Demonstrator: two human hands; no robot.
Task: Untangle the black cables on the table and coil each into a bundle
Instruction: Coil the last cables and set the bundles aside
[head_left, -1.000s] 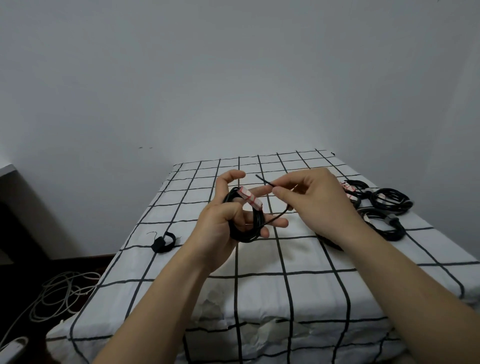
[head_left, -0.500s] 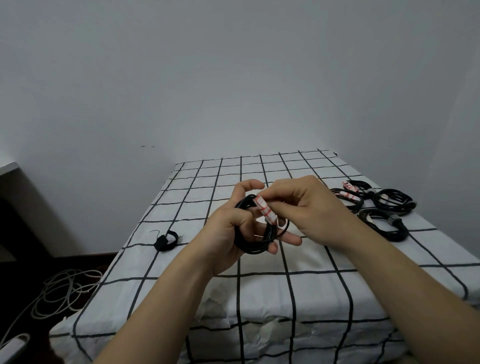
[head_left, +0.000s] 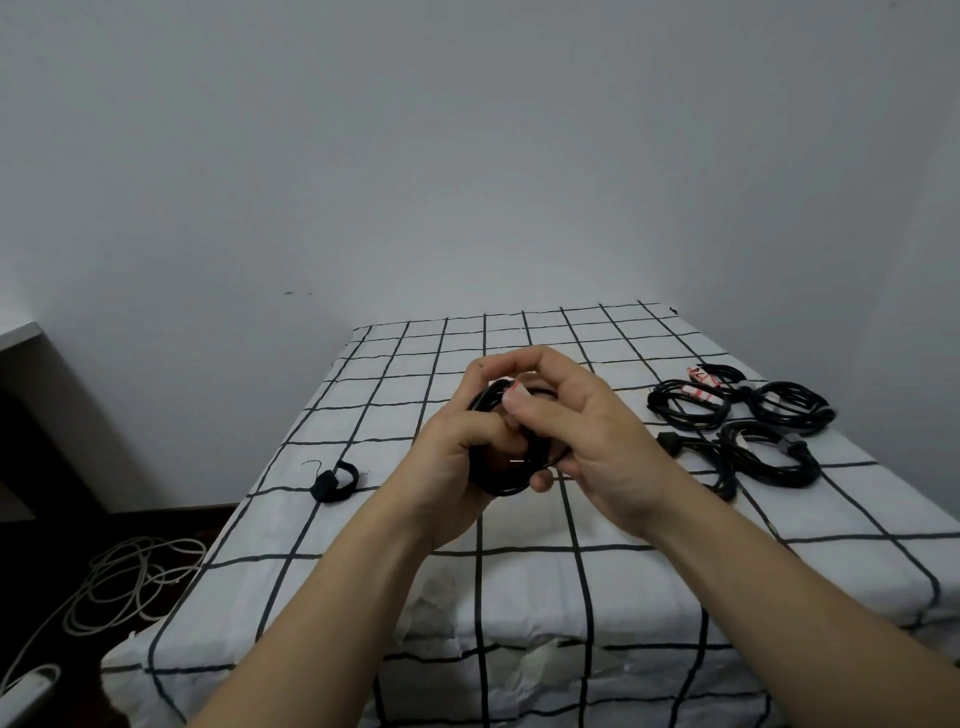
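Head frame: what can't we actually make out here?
1. Coil: head view, mostly covered by the left hand and right hand; whether it is tied cannot be told.
2. Tag on it: print too small.
3. Bundles at right: overlapping, so the count is unclear.
4. Black item at left: too small to identify.
5. White cable on the floor: dim, cut off by the left edge.

We hold one black coil (head_left: 498, 486) upright above the surface (head_left: 519, 525). Our left hand (head_left: 457, 457) wraps its left side, and our right hand (head_left: 587, 431) pinches it near the red-and-white tag (head_left: 515, 385) at its top. Four coiled black bundles (head_left: 795, 410) lie clustered on the surface's right. A small black loop (head_left: 332, 486) lies alone at the left.
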